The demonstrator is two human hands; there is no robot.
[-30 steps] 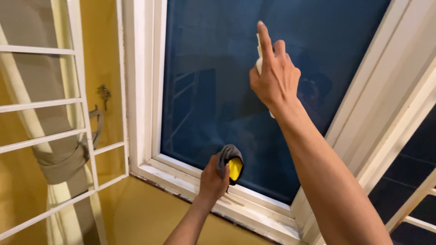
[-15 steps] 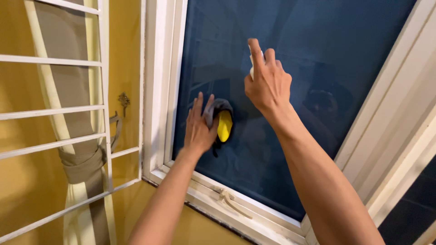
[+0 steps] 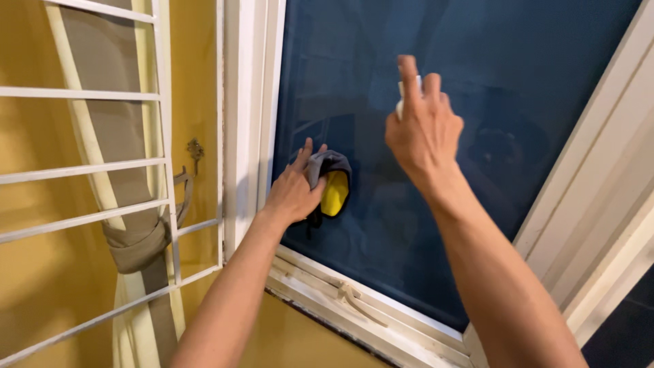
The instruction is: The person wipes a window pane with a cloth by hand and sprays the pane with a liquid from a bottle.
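**A:** What did each of the hands hold against the window pane [image 3: 477, 123]?

**B:** The left hand [image 3: 293, 191] lay near the pane's lower left corner, fingers spread flat, pressing a grey-and-yellow cleaning cloth [image 3: 330, 184] to the glass. The right hand [image 3: 424, 129] was raised to the right of the cloth and higher on the pane, curled around a small white spray bottle [image 3: 402, 102], of which only a sliver showed past the knuckles. Its index finger pointed upward, apparently over the nozzle.

**A:** How would the cloth handle?

**B:** It appeared soft, light and limp, bunched into a wad with the yellow face folded outward. A flat palm over the middle of the wad would probably keep it from sliding out; a pinch at one edge would likely let the rest droop. The glass looked smooth and hazed, so the cloth should glide readily.

**A:** And the bottle?

**B:** Probably light, rigid plastic, best gripped around its body with one finger free on top. How full it was could not be told.

**A:** What surrounded the pane?

**B:** A white window frame [image 3: 248, 102] bordered it on the left, with a worn white sill [image 3: 354, 307] below. Left of the frame stood a white metal grille [image 3: 163, 163], and behind that a tied-back beige curtain [image 3: 129, 242] against a yellow wall [image 3: 194, 82].
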